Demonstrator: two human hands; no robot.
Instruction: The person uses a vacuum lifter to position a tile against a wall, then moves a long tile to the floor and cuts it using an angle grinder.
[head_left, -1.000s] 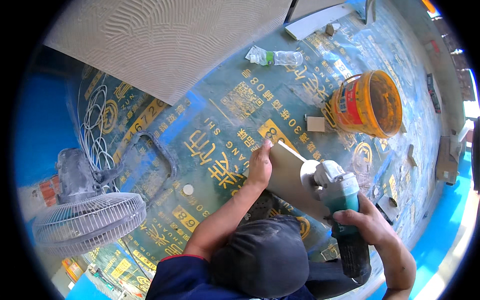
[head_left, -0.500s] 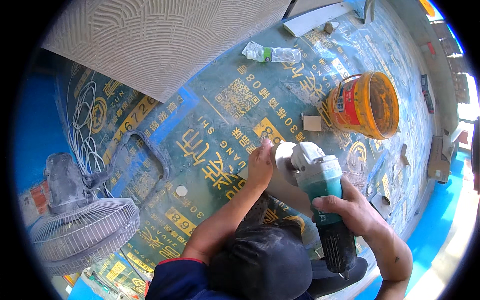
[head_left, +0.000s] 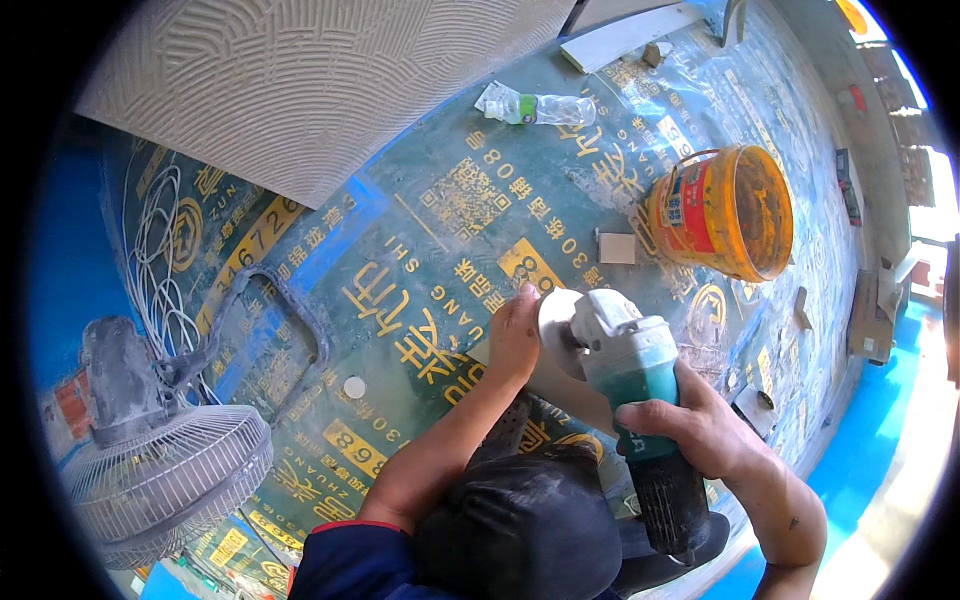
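Observation:
My right hand (head_left: 690, 420) wraps round the teal and black body of an angle grinder (head_left: 645, 385), its thumb across the top. The grinder's pale round disc (head_left: 557, 330) sits beside my left hand (head_left: 514, 335), close to the fingers. Under the disc and the grinder lies a beige tile piece (head_left: 572, 395), partly covered. My left hand is closed at the tile piece's far edge, with most of its fingers hidden from view. Whether the disc touches the tile cannot be made out.
A dusty fan (head_left: 165, 470) and white cables (head_left: 150, 250) stand left. A ridged, adhesive-coated panel (head_left: 320, 90) is at the far left. Beyond my hands are a yellow bucket (head_left: 680, 215), a plastic bottle (head_left: 545, 109) and a small square tile (head_left: 616, 248). A black cap (head_left: 520, 530) blocks the lower middle.
The view has shifted slightly, so the floor and fan appear a little farther left. The grinder and its disc sit slightly lower in the picture. Both hands keep their holds.

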